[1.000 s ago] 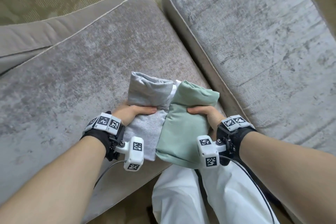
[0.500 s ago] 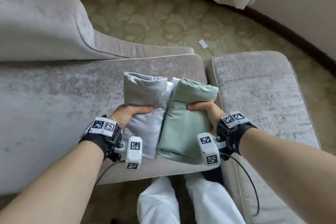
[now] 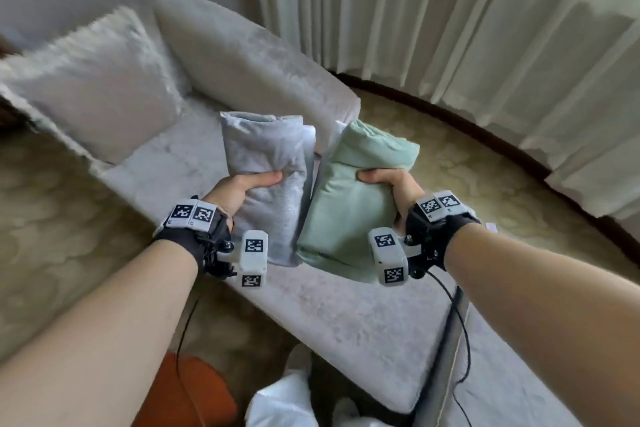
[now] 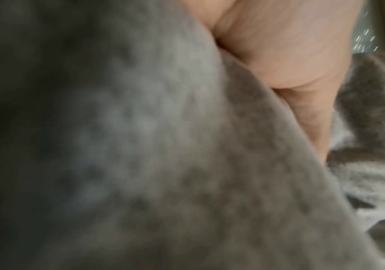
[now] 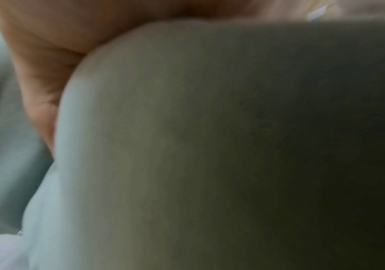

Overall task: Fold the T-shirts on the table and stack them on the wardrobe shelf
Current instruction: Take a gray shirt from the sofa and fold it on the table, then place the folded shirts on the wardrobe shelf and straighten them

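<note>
Above sofa (image 3: 346,315) | left hand (image 3: 239,192): grey shirt (image 3: 266,163) | right hand (image 3: 391,187): green shirt (image 3: 349,204) | fingers hidden

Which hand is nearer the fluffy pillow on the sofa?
Left. The left hand, gripping the grey folded shirt, is closer to the pillow; the right hand holds the green shirt farther away.

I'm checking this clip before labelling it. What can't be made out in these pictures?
- Wardrobe shelf: in no view.
- Fingers of the left hand: head view, under the grey shirt; only the thumb shows.
- Fingers of the right hand: under the green shirt.
- White cloth between the shirts: mostly covered, so what it is stays unclear.
- Wrist views: blurred, filled by cloth and palm.
</note>
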Demonstrator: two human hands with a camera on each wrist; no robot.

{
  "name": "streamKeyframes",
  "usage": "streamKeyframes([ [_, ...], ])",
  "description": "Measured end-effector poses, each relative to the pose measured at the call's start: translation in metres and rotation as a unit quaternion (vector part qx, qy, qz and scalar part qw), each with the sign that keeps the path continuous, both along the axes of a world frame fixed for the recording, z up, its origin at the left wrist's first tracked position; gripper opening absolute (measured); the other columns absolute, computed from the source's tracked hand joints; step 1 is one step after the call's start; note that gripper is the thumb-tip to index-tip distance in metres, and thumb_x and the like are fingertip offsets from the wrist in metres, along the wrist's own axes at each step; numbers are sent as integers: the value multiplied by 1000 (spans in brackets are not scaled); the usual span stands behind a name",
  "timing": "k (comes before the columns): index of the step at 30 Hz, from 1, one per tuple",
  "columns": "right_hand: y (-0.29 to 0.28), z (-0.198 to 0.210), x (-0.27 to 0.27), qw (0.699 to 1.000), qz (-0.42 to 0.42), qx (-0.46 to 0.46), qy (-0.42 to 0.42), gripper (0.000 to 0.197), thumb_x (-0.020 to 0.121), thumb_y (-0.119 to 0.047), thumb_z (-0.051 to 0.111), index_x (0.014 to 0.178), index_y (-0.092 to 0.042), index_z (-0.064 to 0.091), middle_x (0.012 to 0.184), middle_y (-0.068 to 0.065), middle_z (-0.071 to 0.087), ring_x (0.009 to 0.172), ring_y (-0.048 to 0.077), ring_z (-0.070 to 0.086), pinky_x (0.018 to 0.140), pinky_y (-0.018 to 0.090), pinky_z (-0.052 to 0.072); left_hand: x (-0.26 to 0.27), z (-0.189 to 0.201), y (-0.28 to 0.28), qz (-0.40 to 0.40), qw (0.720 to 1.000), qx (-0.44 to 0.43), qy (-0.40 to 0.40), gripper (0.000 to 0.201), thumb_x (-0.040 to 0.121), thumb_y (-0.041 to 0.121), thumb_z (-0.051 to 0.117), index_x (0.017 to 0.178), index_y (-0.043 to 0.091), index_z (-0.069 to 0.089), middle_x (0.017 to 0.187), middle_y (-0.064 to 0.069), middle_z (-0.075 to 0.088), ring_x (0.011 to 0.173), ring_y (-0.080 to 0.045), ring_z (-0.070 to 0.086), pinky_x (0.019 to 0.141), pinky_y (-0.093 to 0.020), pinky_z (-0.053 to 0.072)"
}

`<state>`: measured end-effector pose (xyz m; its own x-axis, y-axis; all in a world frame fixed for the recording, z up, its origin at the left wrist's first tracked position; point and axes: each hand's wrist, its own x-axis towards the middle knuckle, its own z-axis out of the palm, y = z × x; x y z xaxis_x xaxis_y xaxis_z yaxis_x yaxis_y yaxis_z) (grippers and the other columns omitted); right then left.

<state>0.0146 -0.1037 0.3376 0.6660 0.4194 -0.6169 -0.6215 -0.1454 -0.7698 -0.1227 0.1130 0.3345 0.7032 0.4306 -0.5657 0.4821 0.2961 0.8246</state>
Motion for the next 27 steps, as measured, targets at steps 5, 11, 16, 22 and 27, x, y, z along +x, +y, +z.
streamKeyframes([
  [5,58,56,-54,992,109,13,-58,69,42,-21,83,109,-14,70,95,11,75,92,35,70,88,54,53,-97,66,17,127,991,25,-32,34,61,33,88,85,11,78,96,-14,75,88,-30,72,100,-42,48],
  [11,143,112,-149,954,272,59,-113,73,36,-32,85,106,-17,72,98,8,75,94,34,70,91,51,52,-236,128,30,253,961,54,-94,14,75,25,77,65,14,79,80,-10,75,70,-22,72,84,-33,52],
  [16,210,147,-262,900,400,93,-145,81,29,-37,88,106,-17,73,100,9,74,92,35,71,90,52,52,-368,160,30,363,919,80,-132,12,75,25,76,78,14,80,85,-9,76,76,-21,72,89,-34,52],
  [22,254,186,-426,842,498,138,-155,82,32,-33,88,109,-11,70,97,10,75,88,33,72,87,53,54,-532,187,20,467,864,116,-145,15,74,26,75,79,13,79,87,-10,76,71,-23,72,77,-32,54],
  [27,266,218,-574,797,560,164,-152,75,37,-31,86,107,-9,70,94,10,75,86,33,72,85,52,55,-675,208,1,543,816,143,-139,39,66,30,80,100,12,76,100,-13,74,81,-26,72,80,-35,53],
])
